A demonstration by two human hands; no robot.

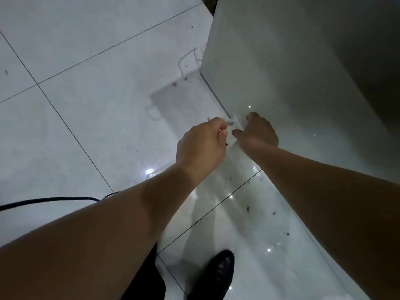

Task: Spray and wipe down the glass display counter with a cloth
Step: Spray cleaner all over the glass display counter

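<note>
- Where the white counter (281, 61) meets the tiled floor (86, 105), at the right of the view, both hands sit close together at its lower edge.
- Left hand (201, 144): fingers curled, pinching a small pale piece (232, 124) at that edge; what the piece is cannot be told.
- Right hand (257, 133): laid against the counter's face, fingertips hidden; grasping or released cannot be told.
- Black cable (54, 200): on the floor, lower left.
- Dark shoe (216, 276): bottom centre.
- Dark specks (247, 210): scattered on tiles beside the counter.
</note>
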